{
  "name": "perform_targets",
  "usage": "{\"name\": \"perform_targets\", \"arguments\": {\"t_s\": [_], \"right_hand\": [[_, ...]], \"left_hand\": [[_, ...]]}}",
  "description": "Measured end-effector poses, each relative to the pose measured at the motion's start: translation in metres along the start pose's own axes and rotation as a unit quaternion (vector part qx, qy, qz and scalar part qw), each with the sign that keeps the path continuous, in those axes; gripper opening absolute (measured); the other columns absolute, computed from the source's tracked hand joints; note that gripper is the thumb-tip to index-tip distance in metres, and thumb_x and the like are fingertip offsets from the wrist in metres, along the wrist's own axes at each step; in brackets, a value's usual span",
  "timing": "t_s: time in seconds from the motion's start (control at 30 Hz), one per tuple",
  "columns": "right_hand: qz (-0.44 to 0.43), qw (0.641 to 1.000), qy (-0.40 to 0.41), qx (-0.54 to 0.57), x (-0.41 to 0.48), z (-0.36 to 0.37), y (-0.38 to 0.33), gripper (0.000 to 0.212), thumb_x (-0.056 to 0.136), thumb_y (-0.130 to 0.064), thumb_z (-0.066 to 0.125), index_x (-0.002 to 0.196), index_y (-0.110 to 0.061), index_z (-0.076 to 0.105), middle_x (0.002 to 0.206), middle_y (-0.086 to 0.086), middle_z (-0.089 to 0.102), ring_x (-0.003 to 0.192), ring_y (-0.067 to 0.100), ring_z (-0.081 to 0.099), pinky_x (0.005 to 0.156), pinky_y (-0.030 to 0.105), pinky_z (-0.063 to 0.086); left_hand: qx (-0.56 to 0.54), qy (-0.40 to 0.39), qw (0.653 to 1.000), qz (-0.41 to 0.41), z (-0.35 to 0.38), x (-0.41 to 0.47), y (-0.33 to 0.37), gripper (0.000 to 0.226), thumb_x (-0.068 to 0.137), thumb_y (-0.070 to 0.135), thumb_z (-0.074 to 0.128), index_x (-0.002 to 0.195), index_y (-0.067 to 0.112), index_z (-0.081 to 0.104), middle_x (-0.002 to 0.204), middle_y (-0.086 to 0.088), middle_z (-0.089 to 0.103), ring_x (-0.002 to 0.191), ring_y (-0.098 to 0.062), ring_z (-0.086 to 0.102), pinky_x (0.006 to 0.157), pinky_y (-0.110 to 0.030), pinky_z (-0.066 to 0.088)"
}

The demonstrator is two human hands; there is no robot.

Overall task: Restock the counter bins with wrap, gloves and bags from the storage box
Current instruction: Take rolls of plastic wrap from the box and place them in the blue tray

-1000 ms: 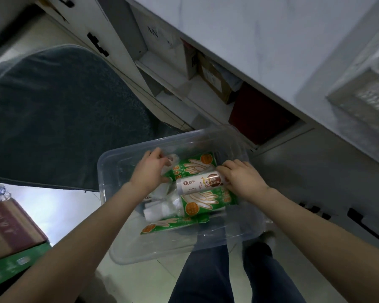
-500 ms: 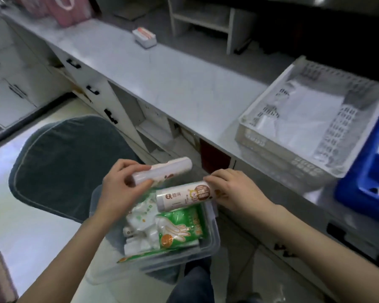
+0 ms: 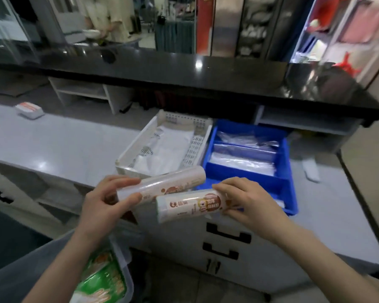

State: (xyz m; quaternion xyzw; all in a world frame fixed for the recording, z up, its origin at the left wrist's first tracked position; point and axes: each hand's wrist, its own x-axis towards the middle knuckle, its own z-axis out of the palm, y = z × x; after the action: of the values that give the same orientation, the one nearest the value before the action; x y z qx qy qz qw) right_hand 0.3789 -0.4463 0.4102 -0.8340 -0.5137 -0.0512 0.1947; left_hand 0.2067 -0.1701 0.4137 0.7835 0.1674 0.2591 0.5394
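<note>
Our left grip [image 3: 102,205] is grasping the upper wrap roll [image 3: 171,181], and our right grip [image 3: 251,202] is grasping the lower wrap roll [image 3: 187,207]. We are holding both in the air just before the white bin [image 3: 197,144] and the blue bin [image 3: 290,186] on the desk [image 3: 53,145].

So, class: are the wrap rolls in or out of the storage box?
Out: left hand grips the farther roll, right hand the nearer roll, clear of the storage box.

The left hand [image 3: 101,204] holds the rear wrap roll [image 3: 169,182], just behind the front wrap roll [image 3: 190,206] in the right hand [image 3: 252,200]. Beyond the grip, on the counter [image 3: 59,147], a slotted bin [image 3: 127,168] sits left of a divided bin [image 3: 290,189]. The storage box [image 3: 129,281] lies below the left forearm.
</note>
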Motion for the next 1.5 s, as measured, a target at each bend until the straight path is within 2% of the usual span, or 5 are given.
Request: {"name": "perform_targets", "arguments": {"t_s": [0.27,0.43,0.63,1.3,1.5], "right_hand": [[0.197,0.978,-0.009,-0.061,-0.043,-0.02,0.091,0.056,0.072,-0.018,0.078,0.125,-0.019,0.06,0.119,0.002,0.062,0.101,0.025,0.059,0.085,0.037,0.049],[0.237,0.964,-0.057,-0.105,-0.025,-0.001,0.119,0.049,0.083,-0.027,0.065,0.131,-0.024,0.053,0.125,0.0,0.057,0.106,0.023,0.054,0.09,0.036,0.044],[0.261,0.958,-0.098,-0.061,0.005,0.022,0.121,0.044,0.087,-0.026,0.06,0.131,-0.024,0.051,0.125,0.001,0.054,0.111,0.023,0.049,0.09,0.037,0.044],[0.072,0.957,-0.279,-0.024,0.088,0.055,0.082,0.04,0.095,-0.031,0.051,0.135,-0.027,0.052,0.129,0.002,0.052,0.115,0.022,0.051,0.095,0.039,0.046],[0.091,0.969,-0.228,-0.041,0.072,0.05,0.086,0.029,0.094,-0.034,0.051,0.122,-0.03,0.051,0.124,0.0,0.047,0.109,0.023,0.049,0.085,0.04,0.047]], "left_hand": [[-0.022,-0.1,0.994,-0.032,0.116,0.085,-0.005,0.027,0.072,0.019,0.081,0.094,0.034,0.074,0.101,0.005,0.071,0.092,-0.03,0.065,0.075,-0.038,0.058],[-0.065,-0.122,0.989,-0.061,0.148,0.122,-0.016,0.023,0.074,0.018,0.08,0.093,0.03,0.074,0.1,0.003,0.072,0.083,-0.007,0.069,0.061,-0.015,0.052],[-0.107,-0.146,0.977,-0.114,0.156,0.153,-0.028,0.02,0.076,0.014,0.077,0.091,0.027,0.075,0.101,-0.001,0.071,0.087,-0.016,0.072,0.067,-0.026,0.059],[-0.12,-0.133,0.974,-0.138,0.13,0.174,-0.055,0.021,0.076,0.013,0.077,0.09,0.029,0.076,0.105,-0.002,0.071,0.087,-0.015,0.072,0.066,-0.025,0.059],[-0.128,-0.123,0.974,-0.138,0.122,0.175,-0.054,0.021,0.076,0.013,0.078,0.09,0.028,0.076,0.1,-0.001,0.071,0.085,-0.014,0.072,0.064,-0.022,0.058]]}}
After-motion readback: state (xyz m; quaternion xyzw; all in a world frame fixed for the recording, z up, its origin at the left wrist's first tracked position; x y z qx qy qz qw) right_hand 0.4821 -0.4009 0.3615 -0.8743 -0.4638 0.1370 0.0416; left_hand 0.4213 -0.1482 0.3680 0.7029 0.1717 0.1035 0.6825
